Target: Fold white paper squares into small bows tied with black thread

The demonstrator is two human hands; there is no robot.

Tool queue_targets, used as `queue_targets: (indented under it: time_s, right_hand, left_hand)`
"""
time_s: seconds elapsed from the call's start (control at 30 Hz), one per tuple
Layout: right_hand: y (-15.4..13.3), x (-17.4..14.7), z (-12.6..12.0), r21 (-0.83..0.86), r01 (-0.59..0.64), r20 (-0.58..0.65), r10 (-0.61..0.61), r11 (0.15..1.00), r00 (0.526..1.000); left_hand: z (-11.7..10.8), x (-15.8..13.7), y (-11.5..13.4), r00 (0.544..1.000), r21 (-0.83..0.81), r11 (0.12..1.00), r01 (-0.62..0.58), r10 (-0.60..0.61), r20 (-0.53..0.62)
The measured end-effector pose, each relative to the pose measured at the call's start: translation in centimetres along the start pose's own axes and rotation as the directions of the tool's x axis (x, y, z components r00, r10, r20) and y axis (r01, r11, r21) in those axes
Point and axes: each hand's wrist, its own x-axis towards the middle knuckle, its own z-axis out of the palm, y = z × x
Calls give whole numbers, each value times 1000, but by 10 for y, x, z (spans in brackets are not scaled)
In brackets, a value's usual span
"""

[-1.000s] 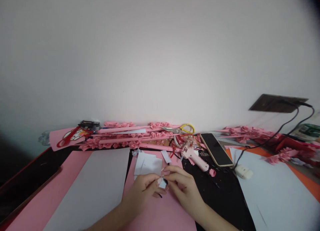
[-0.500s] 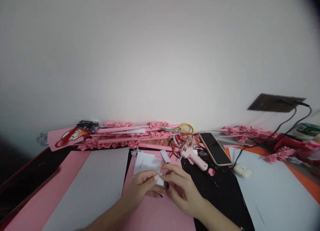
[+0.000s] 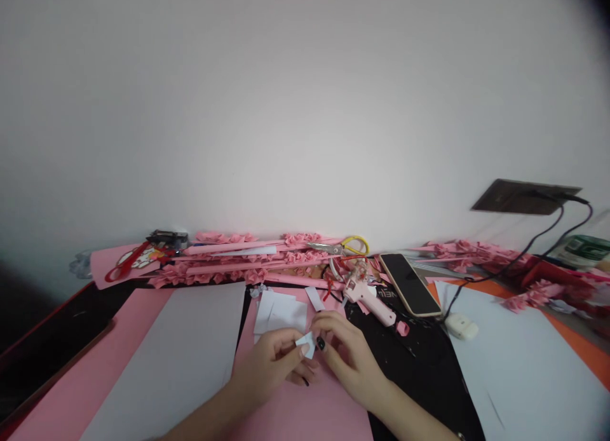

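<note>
The left hand (image 3: 267, 366) pinches 1 small white paper (image 3: 305, 348) between thumb and fingers. Just beside it, the right hand (image 3: 318, 337) is loosely curled; whether it grips, I cannot tell. White squares (image 3: 288, 315) lie beyond the left hand.

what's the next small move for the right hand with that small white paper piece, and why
Probably the bare right hand should pinch the right edge of the small white four-sided paper piece: the bare left hand holds it pinched, and the right fingertips are close beside it, though contact is unclear.
</note>
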Motion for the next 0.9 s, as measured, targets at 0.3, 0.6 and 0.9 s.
queue_targets:
  time_s: [0.3,0.6,0.9]
  right_hand:
    - [3,0,2,-140,-26,207,55,990,977]
    - [7,-2,7,-138,-89,138,108,987,985]
    - [4,-1,2,-60,-5,39,7,998,999]
  left_hand:
    - [4,-1,-9,996,92,995,27,-35,81]
    - [2,3,-7,997,41,999,31,-34,71]
    - [2,3,3,1000,67,997,24,-24,7]
